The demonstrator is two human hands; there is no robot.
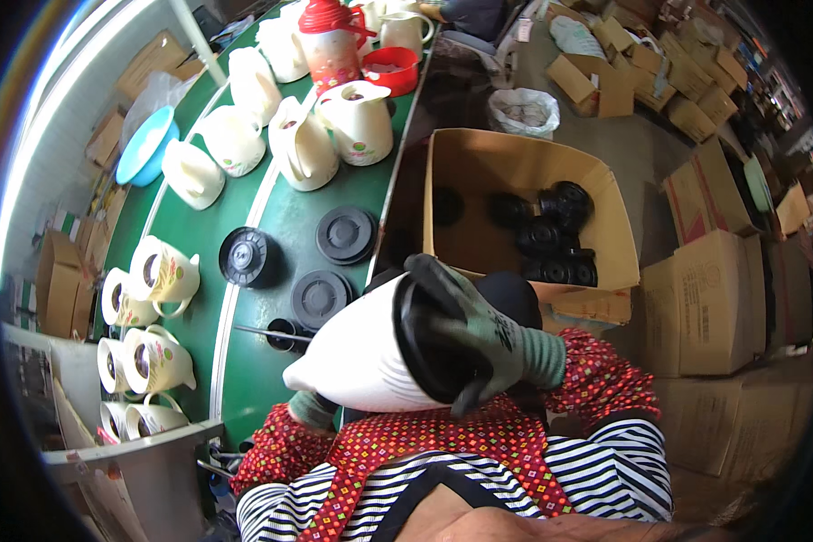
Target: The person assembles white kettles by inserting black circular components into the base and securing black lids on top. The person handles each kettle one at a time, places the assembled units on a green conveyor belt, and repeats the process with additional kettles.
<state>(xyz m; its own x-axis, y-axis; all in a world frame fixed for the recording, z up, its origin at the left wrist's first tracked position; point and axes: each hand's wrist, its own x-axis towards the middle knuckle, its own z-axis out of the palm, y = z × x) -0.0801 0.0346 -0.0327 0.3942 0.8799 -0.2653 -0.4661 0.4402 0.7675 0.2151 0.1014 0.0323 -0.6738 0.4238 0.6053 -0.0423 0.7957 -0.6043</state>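
Note:
A white thermos jug (357, 357) lies tilted before my chest, its bottom end turned to the right. My right hand (483, 330), in a grey-green work glove, curls around a round black base cap (425, 339) at that end, thumb and fingers on its sides. Of my left hand (312, 408) only the glove's cuff shows, close under the jug's left end; its fingers are hidden behind the jug. Black round caps (321, 299) lie on the green table (194, 361) just beyond the jug. Near them is a small black cup-shaped part (283, 334) with a thin rod.
White jugs (303, 149) stand farther up the table, near a red thermos (327, 45) and red bowl (390, 70). Several more jugs (164, 271) line the left side by a light blue basin (147, 146). Right, an open carton (443, 244) holds black parts; cartons (718, 298) are stacked beyond.

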